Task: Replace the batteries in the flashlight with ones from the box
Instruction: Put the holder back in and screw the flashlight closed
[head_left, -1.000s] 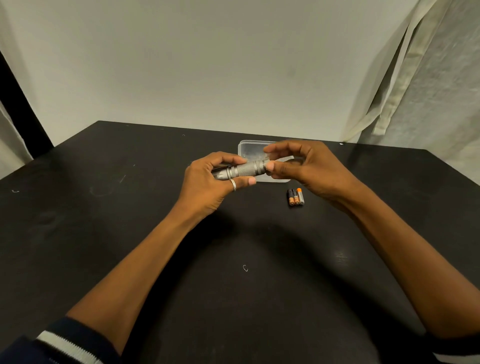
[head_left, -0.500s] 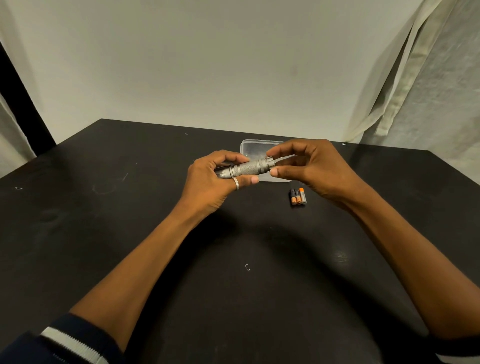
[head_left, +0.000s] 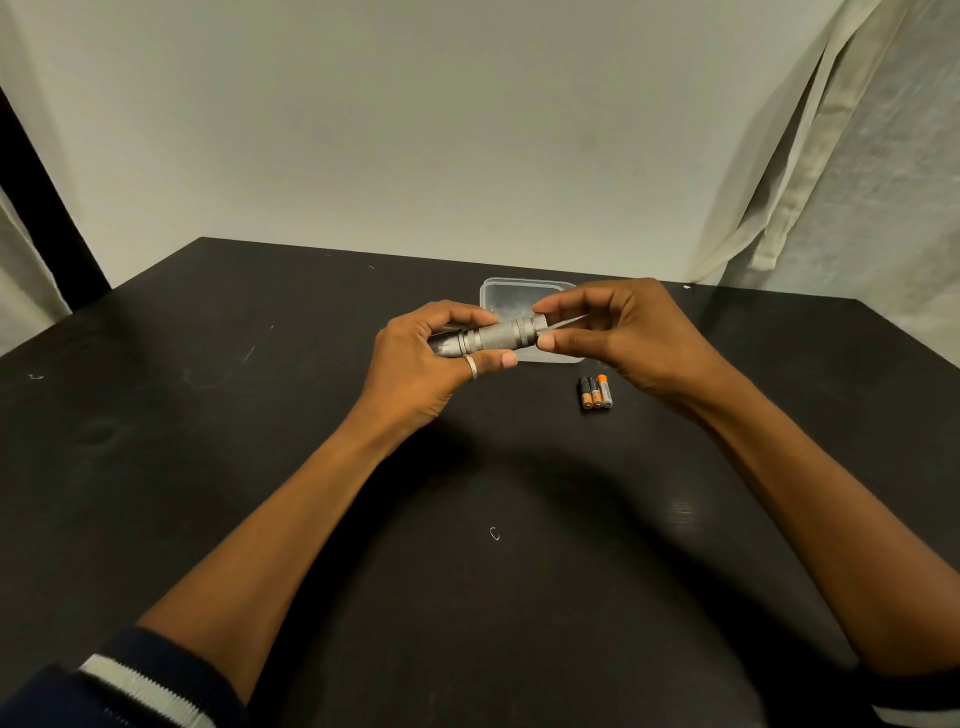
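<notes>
A grey knurled metal flashlight (head_left: 501, 336) is held level above the black table (head_left: 260, 467). My left hand (head_left: 426, 364), with a ring on one finger, wraps its head end. My right hand (head_left: 618, 338) pinches the tail end between thumb and fingertips. Behind the flashlight a clear plastic box (head_left: 519, 293) sits on the table, its contents hidden by my hands. Three small black and orange batteries (head_left: 595, 393) lie side by side on the table, just below my right hand.
A pale wall rises behind the table's far edge. A light curtain (head_left: 831, 156) hangs at the right, and a dark post (head_left: 47, 208) stands at the left. A small white speck (head_left: 494, 533) lies on the table between my forearms.
My right thumb and fingers have shifted around the flashlight's tail end, as in a twist. The flashlight and my left hand stay in nearly the same place.
</notes>
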